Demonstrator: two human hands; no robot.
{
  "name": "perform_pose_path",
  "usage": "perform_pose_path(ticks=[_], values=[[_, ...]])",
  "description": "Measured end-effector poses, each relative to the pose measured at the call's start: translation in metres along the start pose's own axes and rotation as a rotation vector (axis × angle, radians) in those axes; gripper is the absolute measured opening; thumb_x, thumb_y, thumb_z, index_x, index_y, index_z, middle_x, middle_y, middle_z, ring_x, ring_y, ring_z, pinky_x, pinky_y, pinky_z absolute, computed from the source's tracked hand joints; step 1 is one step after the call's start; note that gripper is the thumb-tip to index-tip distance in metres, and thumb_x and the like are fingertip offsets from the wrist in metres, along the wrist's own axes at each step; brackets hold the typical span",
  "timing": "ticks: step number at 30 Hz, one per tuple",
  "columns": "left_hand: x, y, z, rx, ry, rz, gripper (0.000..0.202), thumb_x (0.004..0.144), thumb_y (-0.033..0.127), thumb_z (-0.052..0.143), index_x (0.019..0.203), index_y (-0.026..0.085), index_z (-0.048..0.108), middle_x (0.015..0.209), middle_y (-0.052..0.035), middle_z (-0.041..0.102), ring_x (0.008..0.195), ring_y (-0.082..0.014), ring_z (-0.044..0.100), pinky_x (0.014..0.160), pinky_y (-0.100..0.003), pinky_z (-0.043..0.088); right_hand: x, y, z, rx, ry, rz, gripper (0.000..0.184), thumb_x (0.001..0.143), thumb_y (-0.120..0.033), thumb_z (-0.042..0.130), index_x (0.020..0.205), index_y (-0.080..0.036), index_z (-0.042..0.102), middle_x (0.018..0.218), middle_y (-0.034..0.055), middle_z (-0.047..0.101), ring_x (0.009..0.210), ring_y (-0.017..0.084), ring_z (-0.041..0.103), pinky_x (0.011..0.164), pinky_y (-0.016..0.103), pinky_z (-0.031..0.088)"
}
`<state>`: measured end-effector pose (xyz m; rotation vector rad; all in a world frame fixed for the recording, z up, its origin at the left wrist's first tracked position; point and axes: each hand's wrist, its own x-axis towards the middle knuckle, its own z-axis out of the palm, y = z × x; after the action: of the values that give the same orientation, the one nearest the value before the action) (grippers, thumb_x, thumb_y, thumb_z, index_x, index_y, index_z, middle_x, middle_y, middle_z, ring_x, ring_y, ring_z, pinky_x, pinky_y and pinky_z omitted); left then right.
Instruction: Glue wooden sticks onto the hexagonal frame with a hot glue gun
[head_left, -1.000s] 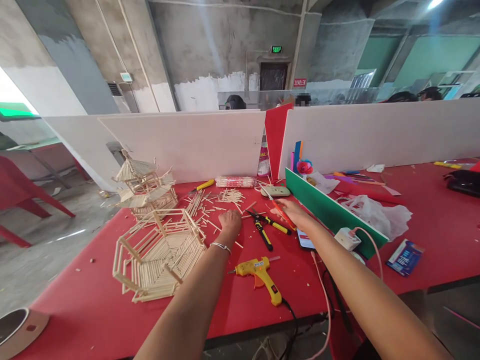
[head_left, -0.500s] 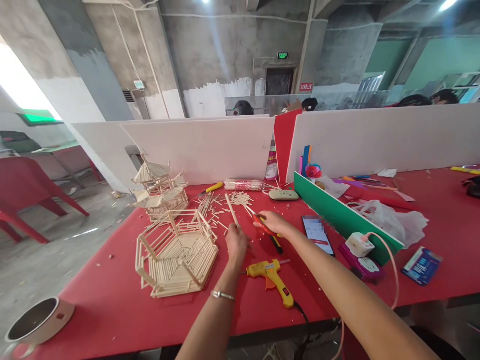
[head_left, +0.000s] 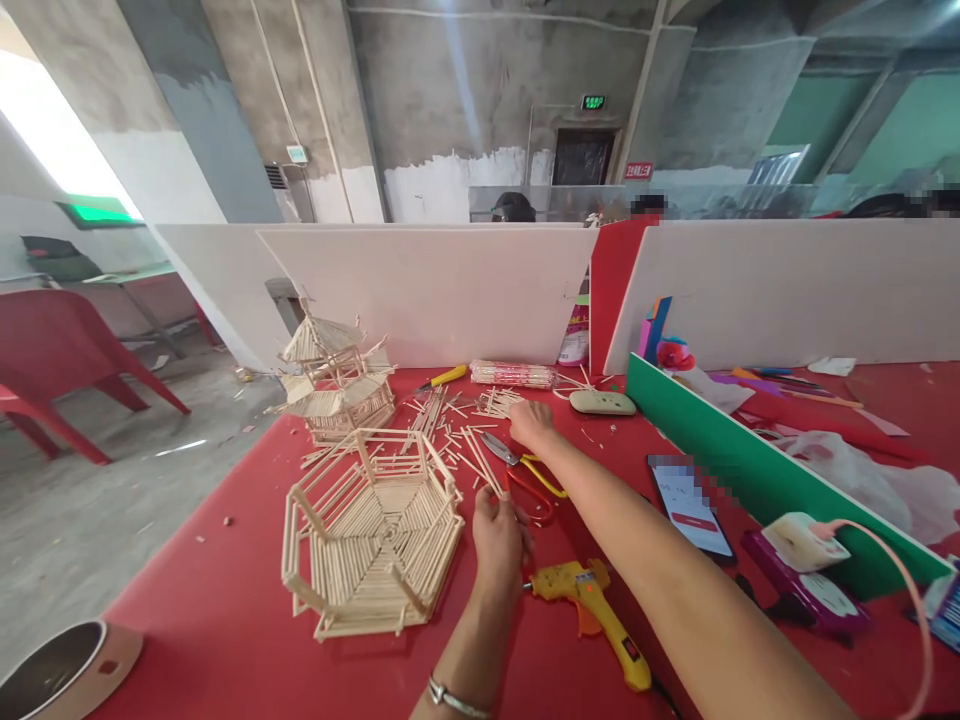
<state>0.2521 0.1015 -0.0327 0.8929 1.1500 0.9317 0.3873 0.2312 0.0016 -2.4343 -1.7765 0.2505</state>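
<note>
Left hand [head_left: 499, 535]: pinching at least one stick [head_left: 490, 467], exact count unclear | Right hand [head_left: 531, 426]: at stick pile [head_left: 498, 402], fingertips hidden, grip indeterminate | Cutter [head_left: 500, 449]: between hands, contact unclear | Platform [head_left: 352, 545]: just left of left hand | Glue gun [head_left: 600, 605]: near left wrist, cord cropped | Mug [head_left: 112, 672]: cut off at left edge

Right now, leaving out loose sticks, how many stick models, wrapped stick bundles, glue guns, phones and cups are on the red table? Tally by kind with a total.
Stick models: 2 (tower, railed platform)
Wrapped stick bundle: 1
Glue gun: 1
Phone: 1
Cup: 1
Total: 6
</note>
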Motion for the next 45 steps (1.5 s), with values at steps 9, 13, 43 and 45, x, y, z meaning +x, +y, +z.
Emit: perform_pose_path(ticks=[9,13,43,45], values=[[-0.037,0.001,0.011,-0.183,-0.110,0.020,0.037,0.081,0.054,0.058,0.088,0.021,0.042,0.055,0.0082,0.052,0.030,-0.0063,0.043,0.032,-0.017,0.027,-0.025,0.020,-0.020,0.309,0.001,0.045,0.037,0.093,-0.039,0.059,0.123,-0.018,0.057,0.124,0.0087,0.059,0.106,0.020,0.060,0.090,0.042,0.053],[-0.087,0.024,0.004,-0.232,-0.265,0.158,0.039,0.083,0.057,0.058,0.087,0.021,0.043,0.059,0.0063,0.055,0.032,-0.0064,0.046,0.033,-0.017,0.027,-0.089,0.019,-0.044,0.665,0.012,0.052,0.032,0.095,-0.044,0.053,0.104,-0.015,0.064,0.101,0.0068,0.067,0.084,0.015,0.064,0.071,0.028,0.053],[-0.143,0.019,-0.150,-0.126,0.054,0.433,0.032,0.087,0.046,0.063,0.098,0.018,0.053,0.071,0.0015,0.064,0.041,-0.0065,0.051,0.036,-0.018,0.033,-0.217,-0.099,0.011,1.617,-0.346,0.074,0.039,0.061,-0.048,0.080,0.074,-0.015,0.063,0.068,0.0013,0.067,0.049,0.005,0.053,0.038,0.015,0.028],[-0.143,0.019,-0.150,-0.125,0.056,0.431,0.032,0.086,0.046,0.063,0.098,0.018,0.053,0.071,0.0013,0.065,0.042,-0.0070,0.052,0.036,-0.018,0.033,-0.216,-0.100,0.012,1.620,-0.343,0.070,0.041,0.059,-0.049,0.081,0.073,-0.015,0.062,0.066,0.0007,0.066,0.048,0.004,0.051,0.037,0.015,0.026]])
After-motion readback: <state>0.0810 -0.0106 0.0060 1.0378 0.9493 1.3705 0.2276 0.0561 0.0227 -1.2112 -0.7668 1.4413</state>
